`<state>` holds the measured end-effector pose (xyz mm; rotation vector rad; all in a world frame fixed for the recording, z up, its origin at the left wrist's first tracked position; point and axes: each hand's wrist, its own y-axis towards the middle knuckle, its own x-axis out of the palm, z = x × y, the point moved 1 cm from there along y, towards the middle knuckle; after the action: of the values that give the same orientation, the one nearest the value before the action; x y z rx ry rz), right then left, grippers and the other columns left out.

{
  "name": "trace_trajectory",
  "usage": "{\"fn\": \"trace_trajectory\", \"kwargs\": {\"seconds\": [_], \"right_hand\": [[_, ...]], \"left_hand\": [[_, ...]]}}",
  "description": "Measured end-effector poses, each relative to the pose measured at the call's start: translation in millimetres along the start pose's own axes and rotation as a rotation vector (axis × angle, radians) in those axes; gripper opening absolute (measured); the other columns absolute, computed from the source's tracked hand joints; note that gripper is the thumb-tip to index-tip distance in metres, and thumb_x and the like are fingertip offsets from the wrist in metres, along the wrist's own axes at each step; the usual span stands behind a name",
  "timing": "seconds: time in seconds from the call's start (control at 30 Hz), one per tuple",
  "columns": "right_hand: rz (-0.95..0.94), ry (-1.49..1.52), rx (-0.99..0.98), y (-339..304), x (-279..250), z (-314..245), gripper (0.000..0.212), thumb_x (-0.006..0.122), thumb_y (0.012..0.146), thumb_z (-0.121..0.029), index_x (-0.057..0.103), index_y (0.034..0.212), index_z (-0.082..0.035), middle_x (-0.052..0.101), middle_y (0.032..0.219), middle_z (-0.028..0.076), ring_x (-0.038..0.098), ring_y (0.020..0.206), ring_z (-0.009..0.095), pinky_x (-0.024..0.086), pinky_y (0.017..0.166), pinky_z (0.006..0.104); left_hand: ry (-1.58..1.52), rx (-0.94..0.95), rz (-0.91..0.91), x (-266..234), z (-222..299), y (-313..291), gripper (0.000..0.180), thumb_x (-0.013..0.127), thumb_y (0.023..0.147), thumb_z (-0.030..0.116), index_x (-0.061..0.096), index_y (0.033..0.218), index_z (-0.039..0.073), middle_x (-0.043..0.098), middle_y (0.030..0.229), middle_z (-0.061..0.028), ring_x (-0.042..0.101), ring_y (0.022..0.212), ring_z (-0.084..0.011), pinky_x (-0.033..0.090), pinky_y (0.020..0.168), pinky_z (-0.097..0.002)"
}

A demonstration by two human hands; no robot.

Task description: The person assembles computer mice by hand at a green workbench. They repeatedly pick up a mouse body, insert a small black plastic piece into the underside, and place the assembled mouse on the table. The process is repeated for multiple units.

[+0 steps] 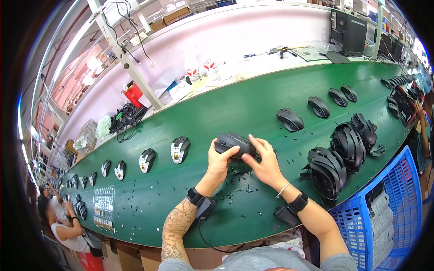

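Observation:
A black computer mouse (pixel 234 141) is held above the green bench, between my two hands. My left hand (pixel 219 161) is closed round its left side, thumb across it. From the right, my right hand (pixel 264 163) grips the other end, its thumb and fingers on the shell. Under my hands, small black parts (pixel 233 192) lie scattered on the bench. To the left, an open mouse (pixel 180 150) shows its white and gold inside, with several similar ones further along. On the right stand closed black mice (pixel 290 119) in a row.
Stacks of black mouse shells (pixel 324 171) stand on the right of the green bench (pixel 203 122). A blue crate (pixel 393 212) is by its near right edge. A grid of small parts (pixel 104 205) lies at left. Co-workers sit at both ends; a metal post (pixel 131 67) rises behind.

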<state>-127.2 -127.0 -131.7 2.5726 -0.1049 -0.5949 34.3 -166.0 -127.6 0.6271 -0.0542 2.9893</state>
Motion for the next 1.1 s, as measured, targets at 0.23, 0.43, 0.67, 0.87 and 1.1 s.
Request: {"fn": "trace_trajectory", "kwargs": {"seconds": [0.23, 0.43, 0.67, 0.87, 1.1], "right_hand": [[-0.016, 0.899, 0.534, 3, 12, 35, 0.023, 0.058, 0.092, -0.026, 0.06, 0.091, -0.003, 0.061, 0.08, 0.002, 0.055, 0.071, 0.008, 0.046, 0.066, 0.0236], [0.059, 0.845, 0.432, 0, 15, 39, 0.023, 0.058, 0.092, -0.025, 0.06, 0.084, -0.003, 0.059, 0.072, 0.0, 0.051, 0.064, 0.007, 0.042, 0.06, 0.0219], [-0.015, 0.838, 0.535, 7, 8, 27, 0.022, 0.058, 0.092, -0.024, 0.061, 0.095, -0.003, 0.062, 0.086, 0.001, 0.057, 0.077, 0.008, 0.048, 0.07, 0.0236], [-0.084, 0.776, 0.483, 9, 4, 33, 0.026, 0.057, 0.093, -0.027, 0.06, 0.101, -0.002, 0.064, 0.092, 0.003, 0.059, 0.081, 0.01, 0.049, 0.073, 0.0255], [-0.119, 1.102, 0.73, 8, -3, 33, 0.033, 0.051, 0.095, -0.032, 0.06, 0.102, -0.002, 0.063, 0.096, 0.006, 0.059, 0.087, 0.014, 0.048, 0.081, 0.0304]], "left_hand": [[-0.094, 0.011, -0.053, 8, 8, -7, 0.046, 0.072, 0.072, 0.0, 0.047, 0.11, 0.007, 0.058, 0.101, -0.0056, 0.06, 0.093, -0.0188, 0.052, 0.082, -0.0324], [-0.064, 0.024, -0.048, 11, 6, -9, 0.046, 0.072, 0.073, 0.001, 0.047, 0.111, 0.006, 0.058, 0.102, -0.0055, 0.06, 0.093, -0.0173, 0.052, 0.08, -0.0306], [-0.042, -0.029, 0.004, 8, 3, -9, 0.031, 0.067, 0.081, 0.016, 0.053, 0.107, 0.007, 0.059, 0.1, -0.0039, 0.06, 0.092, -0.0158, 0.051, 0.079, -0.0315], [-0.109, -0.242, 0.097, -7, 3, 0, 0.038, 0.042, 0.094, 0.044, 0.057, 0.105, 0.01, 0.063, 0.099, -0.0044, 0.06, 0.092, -0.0164, 0.049, 0.078, -0.036], [-0.032, -0.316, -0.019, 6, 14, -4, 0.069, 0.024, 0.091, 0.061, 0.057, 0.108, 0.003, 0.062, 0.103, -0.011, 0.059, 0.097, -0.0226, 0.045, 0.085, -0.0448]]}}
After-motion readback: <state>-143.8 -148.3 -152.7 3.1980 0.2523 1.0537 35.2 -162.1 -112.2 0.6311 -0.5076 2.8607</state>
